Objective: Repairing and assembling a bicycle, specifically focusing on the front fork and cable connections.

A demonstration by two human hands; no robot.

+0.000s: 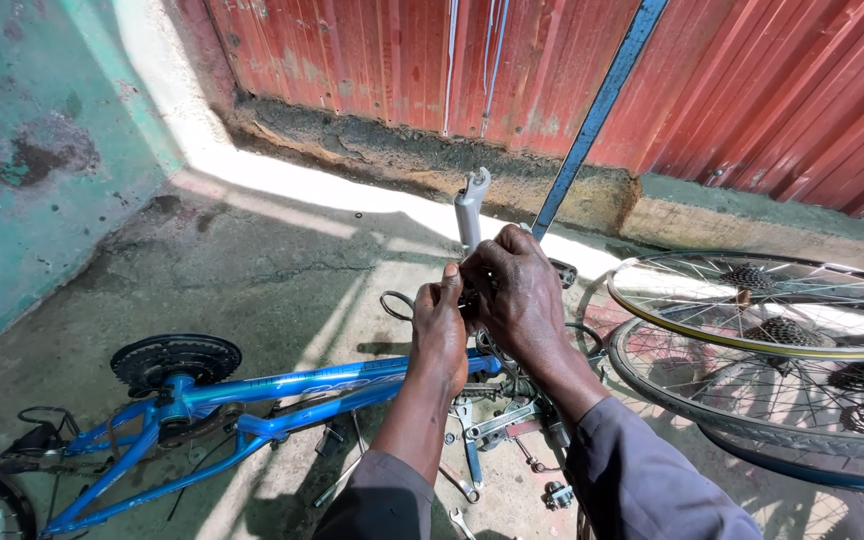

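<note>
The blue metal bicycle frame [252, 395] lies on the concrete floor [252, 260], its front end hidden behind both hands. The right hand [517, 290] and left hand [440, 325] grip the grey fork leg [469, 210]; the finger detail there is unclear.

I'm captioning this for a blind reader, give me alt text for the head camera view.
Two hands, left hand and right hand, work together on a pale grey fork leg above a blue bicycle frame lying on concrete. Loose wheels sit to the right, spanners below, a red corrugated fence behind.
</note>
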